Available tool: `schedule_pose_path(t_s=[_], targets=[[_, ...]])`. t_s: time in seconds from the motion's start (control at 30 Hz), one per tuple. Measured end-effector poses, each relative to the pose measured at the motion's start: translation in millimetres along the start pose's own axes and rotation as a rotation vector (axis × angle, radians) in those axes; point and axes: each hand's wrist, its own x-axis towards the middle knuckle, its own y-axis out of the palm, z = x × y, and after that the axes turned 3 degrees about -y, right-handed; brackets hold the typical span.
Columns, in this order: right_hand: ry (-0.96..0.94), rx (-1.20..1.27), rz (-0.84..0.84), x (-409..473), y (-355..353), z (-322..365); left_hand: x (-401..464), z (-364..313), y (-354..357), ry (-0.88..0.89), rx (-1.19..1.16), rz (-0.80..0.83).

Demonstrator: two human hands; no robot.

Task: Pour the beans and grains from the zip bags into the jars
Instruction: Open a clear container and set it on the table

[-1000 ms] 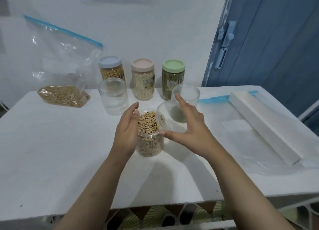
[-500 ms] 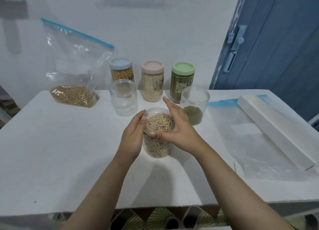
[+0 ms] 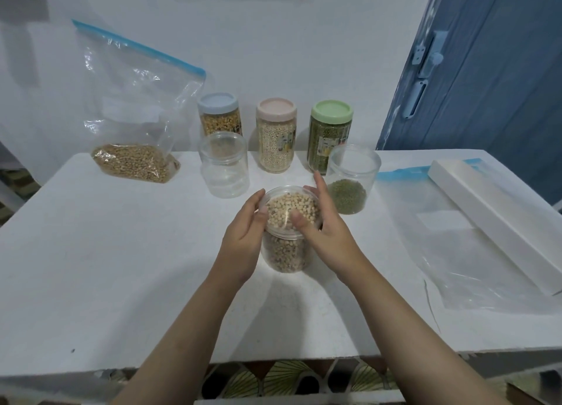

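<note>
White table against a pale wall, blue door off the far right corner, patterned floor showing below the near edge.

Mid-table, slightly toward the near edge: open clear jar, upright, filled nearly to the rim with pale beans. Left hand cupped against the jar's left side, fingers curved along the rim. Right hand wrapped round the right side, thumb laid across the front of the rim, fingertips reaching past the far edge. Held from both sides; lifted or resting on the table, hard to say.

Just beyond, to the right: second open jar with a low layer of green beans at the bottom. Beyond to the left: empty open jar, upright.

Along the far edge, three lidded jars in a row: blue-lidded jar with yellow-brown contents, partly behind the empty jar; pink-lidded jar of whitish grain; green-lidded jar of dark green beans, partly behind the second open jar.

Far left corner: zip bag with a blue seal strip, leaning back toward the wall, tan beans settled in its bottom.

Right side of the table: flat empty zip bag spread out, blue strip toward the far edge, long white box lying diagonally across it toward the right edge.
</note>
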Motion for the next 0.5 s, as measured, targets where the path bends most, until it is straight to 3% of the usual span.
schedule_pose_path(t_s=[0.1,0.27,0.5], targets=[[0.043,0.171,-0.071,2,4,-1,-1,-4,0,0.008,0.004,0.056],[0.033,0.177,-0.177,0,6,-9,1,2,-4,0.008,0.007,0.132],[0.114,0.277,-0.22,7,0,-19,1,1,-3,0.04,-0.012,0.054]])
